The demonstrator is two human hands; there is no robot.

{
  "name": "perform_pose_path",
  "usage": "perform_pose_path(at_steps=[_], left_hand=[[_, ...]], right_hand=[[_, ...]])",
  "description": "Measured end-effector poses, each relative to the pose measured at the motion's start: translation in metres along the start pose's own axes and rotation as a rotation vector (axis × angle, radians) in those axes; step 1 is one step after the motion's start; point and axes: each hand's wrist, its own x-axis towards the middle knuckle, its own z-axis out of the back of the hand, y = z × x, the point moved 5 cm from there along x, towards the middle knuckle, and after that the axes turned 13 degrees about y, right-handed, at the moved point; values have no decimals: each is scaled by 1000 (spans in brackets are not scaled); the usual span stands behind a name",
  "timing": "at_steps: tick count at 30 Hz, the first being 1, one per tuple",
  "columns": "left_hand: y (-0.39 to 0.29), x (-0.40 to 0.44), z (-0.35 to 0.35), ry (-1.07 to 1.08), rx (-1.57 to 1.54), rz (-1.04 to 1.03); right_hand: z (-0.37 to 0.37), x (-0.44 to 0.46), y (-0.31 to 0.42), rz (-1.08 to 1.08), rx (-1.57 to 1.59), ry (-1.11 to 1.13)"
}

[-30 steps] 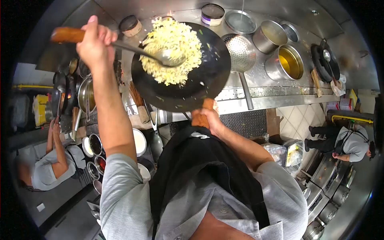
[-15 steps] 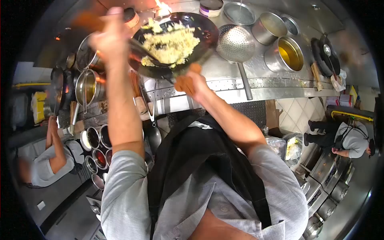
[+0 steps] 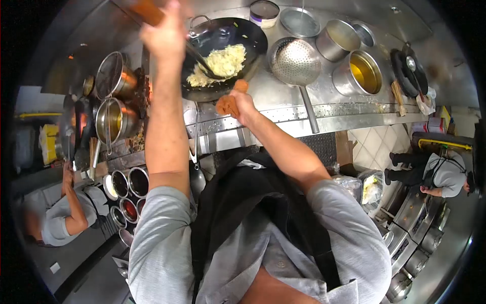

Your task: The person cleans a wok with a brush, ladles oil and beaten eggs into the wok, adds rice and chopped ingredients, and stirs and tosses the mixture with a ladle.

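My left hand (image 3: 164, 38), blurred by motion, is wrapped round the wooden handle (image 3: 147, 11) of a long metal wok ladle (image 3: 201, 60). The ladle's dark head presses into a mound of pale yellow fried rice (image 3: 225, 62) in the lower part of a black wok (image 3: 255, 40). At the wok's near rim, my right hand (image 3: 244, 105) is closed on a folded orange-brown cloth (image 3: 228, 106). Any wok handle under the cloth is hidden. A loop handle (image 3: 200, 19) shows at the far rim.
Right of the wok lies a perforated strainer (image 3: 295, 61), with a pot of yellow liquid (image 3: 357, 76) beyond it. More pots (image 3: 115, 119) and sauce containers (image 3: 129, 209) stand on the left. One co-worker (image 3: 71, 213) is at left, another person (image 3: 440, 172) at far right.
The rice has gathered into a tighter mound, baring more of the wok. My left hand has moved right and slightly up with the ladle. The flame behind the wok no longer shows.
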Motion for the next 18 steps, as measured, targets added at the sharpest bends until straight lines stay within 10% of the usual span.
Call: perform_pose_path(at_steps=[2, 14, 18], left_hand=[[88, 4, 10, -26, -221, 141], [70, 57, 19, -34, -168, -89], [121, 61, 15, 14, -180, 162]], right_hand=[[14, 28, -9, 25, 36, 25], [30, 61, -24, 102, 118, 63], [24, 61, -15, 86, 98, 72]])
